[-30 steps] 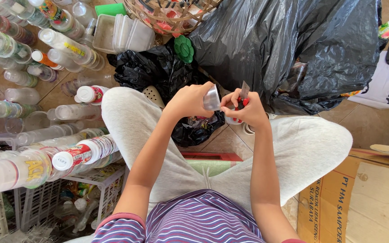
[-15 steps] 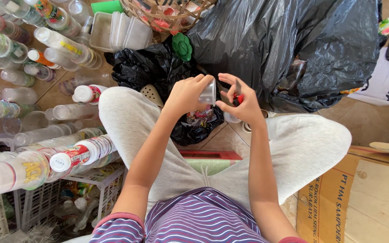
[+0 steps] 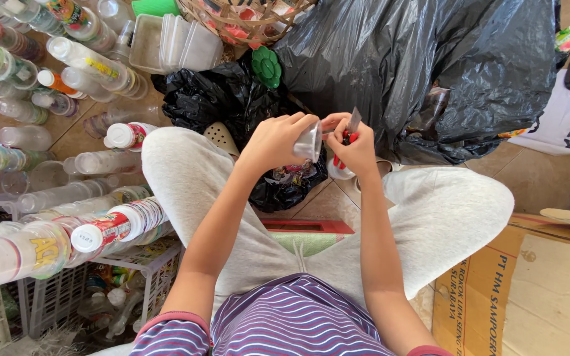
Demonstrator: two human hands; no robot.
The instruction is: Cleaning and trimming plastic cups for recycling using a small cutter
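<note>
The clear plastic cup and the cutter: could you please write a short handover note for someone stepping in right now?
Left hand grips the clear plastic cup on its side, above the lap.
Right hand holds the red-handled cutter, blade up beside the cup's rim.
Below them is a small black bag; plastic bottles are heaped to the left.
Whether the cup is cut cannot be told.

Open air above both knees and between them down to the tiled floor (image 3: 321, 201). Ahead, blocked close by a large black rubbish bag (image 3: 423, 59) and a smaller black bag (image 3: 209, 99), nearly touching the left hand (image 3: 272, 142) and right hand (image 3: 357, 148). Left side crowded with plastic bottles (image 3: 100, 224) and white crates (image 3: 47, 303). Right side hemmed by a cardboard box (image 3: 529, 290). Wicker basket (image 3: 245, 20) and clear tubs (image 3: 179, 46) beyond the bags.
</note>
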